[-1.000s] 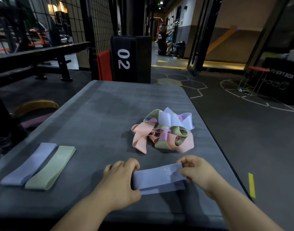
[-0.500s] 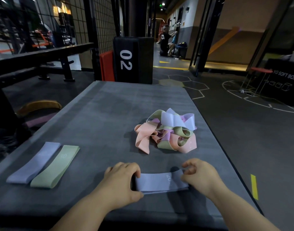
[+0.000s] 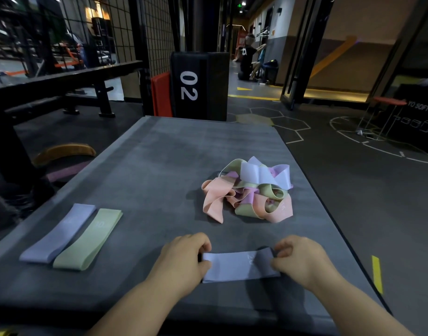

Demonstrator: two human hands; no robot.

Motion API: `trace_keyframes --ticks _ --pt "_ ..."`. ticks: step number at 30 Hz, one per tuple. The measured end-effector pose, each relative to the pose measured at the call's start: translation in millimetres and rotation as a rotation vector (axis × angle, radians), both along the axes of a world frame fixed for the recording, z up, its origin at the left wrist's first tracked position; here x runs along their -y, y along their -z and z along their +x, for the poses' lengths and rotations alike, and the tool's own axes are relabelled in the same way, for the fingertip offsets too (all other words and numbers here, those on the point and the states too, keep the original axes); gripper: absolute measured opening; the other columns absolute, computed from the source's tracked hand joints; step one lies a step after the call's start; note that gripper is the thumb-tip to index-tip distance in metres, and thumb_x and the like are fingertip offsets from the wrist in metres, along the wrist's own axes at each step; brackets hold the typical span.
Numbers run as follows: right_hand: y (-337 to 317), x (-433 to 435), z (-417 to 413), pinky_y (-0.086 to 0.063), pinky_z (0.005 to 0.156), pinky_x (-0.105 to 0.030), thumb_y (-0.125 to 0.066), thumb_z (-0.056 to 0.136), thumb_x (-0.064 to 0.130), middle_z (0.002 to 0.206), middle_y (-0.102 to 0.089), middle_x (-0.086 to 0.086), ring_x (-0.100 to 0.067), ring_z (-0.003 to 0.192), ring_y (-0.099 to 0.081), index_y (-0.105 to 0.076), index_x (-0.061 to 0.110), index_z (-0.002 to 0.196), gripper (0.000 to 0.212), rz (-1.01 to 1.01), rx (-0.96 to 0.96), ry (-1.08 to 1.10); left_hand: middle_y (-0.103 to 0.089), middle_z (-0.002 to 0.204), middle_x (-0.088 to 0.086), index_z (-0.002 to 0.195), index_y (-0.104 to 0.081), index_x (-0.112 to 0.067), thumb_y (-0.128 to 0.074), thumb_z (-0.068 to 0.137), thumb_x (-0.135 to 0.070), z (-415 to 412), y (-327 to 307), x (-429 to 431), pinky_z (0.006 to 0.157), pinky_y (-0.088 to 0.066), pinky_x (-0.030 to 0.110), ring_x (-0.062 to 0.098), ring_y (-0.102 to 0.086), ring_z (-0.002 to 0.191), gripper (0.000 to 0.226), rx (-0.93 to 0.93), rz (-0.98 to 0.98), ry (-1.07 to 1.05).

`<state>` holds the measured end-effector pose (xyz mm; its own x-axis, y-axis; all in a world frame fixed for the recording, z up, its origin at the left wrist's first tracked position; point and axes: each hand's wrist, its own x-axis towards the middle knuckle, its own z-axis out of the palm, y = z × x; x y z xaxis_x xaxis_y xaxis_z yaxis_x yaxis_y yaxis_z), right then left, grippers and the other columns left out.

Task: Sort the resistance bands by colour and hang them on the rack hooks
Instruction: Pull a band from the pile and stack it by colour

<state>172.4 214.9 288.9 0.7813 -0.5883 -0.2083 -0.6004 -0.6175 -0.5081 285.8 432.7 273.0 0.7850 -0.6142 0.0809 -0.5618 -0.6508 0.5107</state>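
lilac band [image 3: 237,266], green band [image 3: 89,238], pink-green-lilac pile [image 3: 248,190], grey mat [image 3: 159,166]

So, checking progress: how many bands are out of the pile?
3: lilac band and green band side by side at left; third band held by left hand and right hand. None seem hidden.

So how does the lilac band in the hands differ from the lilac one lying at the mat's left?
The held lilac band is pinched at its ends by the left hand and right hand; the left lilac band lies untouched. The held one lies crosswise, alone; the left one runs diagonally beside a green band. Both are flattened lilac loops on the grey mat.
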Motion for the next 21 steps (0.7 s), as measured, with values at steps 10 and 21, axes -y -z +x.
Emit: trace_keyframes --ticks 10,21 --pt "1.1 -3.6 1.3 -0.052 0.072 -0.024 -0.071 0.07 0.015 0.076 -0.071 0.009 -0.012 0.081 -0.066 -0.061 0.033 0.067 0.02 0.039 0.003 0.052 -0.056 0.105 -0.015 0.104 -0.06 -0.033 -0.058 0.085 -0.032 -2.6 -2.1 3.9 0.082 -0.045 0.023 0.008 -0.055 0.096 0.018 0.001 0.065 -0.051" --pt "3.5 -14.2 14.4 -0.041 0.059 -0.015 -0.063 0.081 0.005 0.084 -0.067 0.006 -0.007 0.076 -0.061 -0.065 0.029 0.089 0.025 0.243 0.383 0.15 -0.058 0.089 -0.014 0.075 -0.053 -0.031 -0.056 0.076 -0.031 -6.0 -10.3 -0.4 0.068 -0.044 0.023 0.008 -0.058 0.084 0.003 -0.188 0.082 -0.075"
